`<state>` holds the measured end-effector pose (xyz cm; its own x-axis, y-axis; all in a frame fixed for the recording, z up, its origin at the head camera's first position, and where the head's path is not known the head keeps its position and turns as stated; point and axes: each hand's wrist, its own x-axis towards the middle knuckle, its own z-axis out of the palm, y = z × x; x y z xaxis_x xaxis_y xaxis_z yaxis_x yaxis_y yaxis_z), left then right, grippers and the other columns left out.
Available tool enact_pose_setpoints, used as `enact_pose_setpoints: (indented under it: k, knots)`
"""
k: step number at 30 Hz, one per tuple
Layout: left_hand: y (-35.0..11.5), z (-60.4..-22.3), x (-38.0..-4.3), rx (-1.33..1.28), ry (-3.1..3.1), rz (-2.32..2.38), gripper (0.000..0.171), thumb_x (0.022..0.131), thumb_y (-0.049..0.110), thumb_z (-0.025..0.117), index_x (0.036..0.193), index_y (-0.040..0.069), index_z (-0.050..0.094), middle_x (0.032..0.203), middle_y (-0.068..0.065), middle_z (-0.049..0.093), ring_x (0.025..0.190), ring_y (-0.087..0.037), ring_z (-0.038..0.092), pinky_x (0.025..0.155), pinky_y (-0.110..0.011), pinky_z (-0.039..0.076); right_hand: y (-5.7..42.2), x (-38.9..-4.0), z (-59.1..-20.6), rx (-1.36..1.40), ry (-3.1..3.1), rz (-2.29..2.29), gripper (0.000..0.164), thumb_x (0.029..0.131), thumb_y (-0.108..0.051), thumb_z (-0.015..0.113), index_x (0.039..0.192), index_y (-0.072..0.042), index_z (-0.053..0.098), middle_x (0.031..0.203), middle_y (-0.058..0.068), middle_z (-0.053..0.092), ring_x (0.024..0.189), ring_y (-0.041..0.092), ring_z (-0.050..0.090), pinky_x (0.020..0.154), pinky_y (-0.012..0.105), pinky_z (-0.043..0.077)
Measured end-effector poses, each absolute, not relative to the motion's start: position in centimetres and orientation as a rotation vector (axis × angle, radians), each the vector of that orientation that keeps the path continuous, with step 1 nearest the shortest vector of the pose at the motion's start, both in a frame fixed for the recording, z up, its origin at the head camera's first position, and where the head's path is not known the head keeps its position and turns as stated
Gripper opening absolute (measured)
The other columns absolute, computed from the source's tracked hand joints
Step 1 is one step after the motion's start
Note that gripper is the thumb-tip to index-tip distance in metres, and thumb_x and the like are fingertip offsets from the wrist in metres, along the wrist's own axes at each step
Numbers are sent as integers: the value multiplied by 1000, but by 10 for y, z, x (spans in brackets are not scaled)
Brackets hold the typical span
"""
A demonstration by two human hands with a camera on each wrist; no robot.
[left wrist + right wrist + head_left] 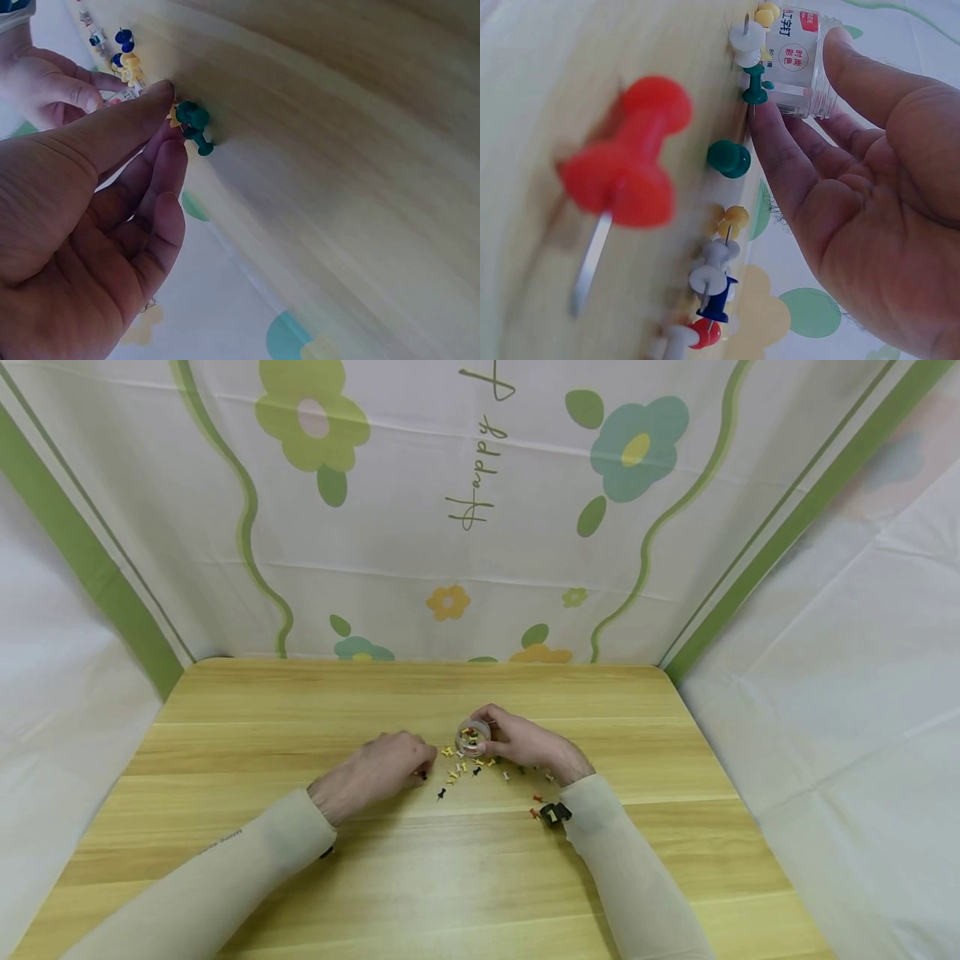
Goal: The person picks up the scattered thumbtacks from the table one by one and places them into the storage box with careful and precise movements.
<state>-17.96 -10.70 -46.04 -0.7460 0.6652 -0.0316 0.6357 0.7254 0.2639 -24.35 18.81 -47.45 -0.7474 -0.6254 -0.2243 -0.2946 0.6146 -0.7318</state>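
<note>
My right hand (528, 742) grips a small clear jar (473, 739) with several push pins inside, its open mouth facing up in the head view. In the right wrist view, the thumb and fingers lie around the jar (799, 71), which has a white and red label. To the left of the jar, my left hand (381, 774) is low over the table. Its thumb and fingertips pinch at a green push pin (193, 115); a second green push pin (200, 141) shows right beside it. The fingers partly hide the contact.
Yellow, white, green and dark push pins lie around the jar on the wooden table (420, 868). A black push pin (441, 794) lies between the hands. Close to the right wrist are red push pins (537, 798). Behind the table hangs a flowered cloth (405, 527).
</note>
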Motion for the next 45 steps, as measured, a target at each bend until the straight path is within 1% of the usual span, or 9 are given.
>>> enact_pose_setpoints:
  k: [6, 13, 15, 20, 24, 30, 36, 42, 45]
  knots:
    - [-107, -460, -179, 1068, 2800, 398, 18, 102, 8, 92, 94, 13, 78, 88, 7, 73, 78, -7, 59, 70, -27, 55, 188, -244, -475, -731, 2384, -953, 47, 120, -20, 70, 163, -7, 53, 161, 18, 68, 157, 39, 64, 135, 59, 51]
    - [-103, -454, -181, 1055, 2817, 442, 23, 108, 1, 83, 91, 13, 74, 81, 7, 61, 74, -8, 51, 64, -22, 43, 188, -244, -476, -723, 2378, -962, 47, 120, -19, 70, 163, -8, 53, 162, 18, 67, 159, 38, 63, 136, 58, 51]
    - [-101, -453, -184, 1066, 2825, 430, 23, 109, 2, 82, 91, 13, 74, 81, 7, 62, 74, -8, 50, 65, -22, 43, 188, -244, -476, -726, 2378, -963, 47, 120, -20, 70, 162, -8, 53, 163, 18, 67, 159, 39, 62, 136, 59, 50]
    - [-94, -449, -189, 1059, 2846, 401, 14, 109, 8, 85, 97, 14, 79, 90, 5, 74, 80, -8, 59, 70, -24, 53, 188, -245, -476, -721, 2379, -963, 46, 120, -20, 70, 162, -10, 54, 163, 17, 68, 159, 38, 63, 135, 58, 51]
    - [-89, -444, -194, 1045, 2853, 445, 10, 109, 9, 85, 101, 14, 82, 96, 2, 78, 84, -9, 64, 73, -26, 59, 189, -244, -476, -705, 2375, -965, 46, 120, -20, 70, 162, -11, 54, 164, 16, 67, 160, 37, 62, 135, 58, 51]
    - [-80, -438, -200, 1074, 2871, 536, 5, 109, 9, 84, 108, 14, 85, 104, 1, 83, 91, -9, 71, 79, -25, 63, 189, -244, -475, -705, 2372, -969, 47, 120, -21, 70, 163, -11, 54, 163, 16, 67, 159, 36, 62, 135, 58, 51]
    - [-71, -436, -207, 1024, 2836, 635, 5, 110, 8, 82, 110, 13, 85, 106, 0, 85, 92, -9, 73, 81, -28, 65, 190, -244, -476, -705, 2349, -1000, 44, 121, -22, 69, 161, -11, 55, 161, 16, 67, 153, 34, 64, 131, 58, 53]
    - [-62, -440, -214, 998, 2818, 703, 5, 109, 9, 83, 112, 9, 87, 110, -3, 88, 98, -15, 80, 86, -34, 70, 190, -244, -477, -706, 2321, -1035, 45, 120, -20, 69, 162, -11, 54, 161, 15, 67, 154, 33, 64, 131, 57, 54]
    - [-59, -445, -217, 999, 2823, 699, 6, 109, 9, 84, 114, 9, 87, 111, -3, 88, 100, -16, 82, 88, -35, 71, 190, -244, -477, -713, 2317, -1044, 46, 120, -21, 69, 163, -10, 54, 161, 14, 68, 154, 33, 65, 131, 56, 55]
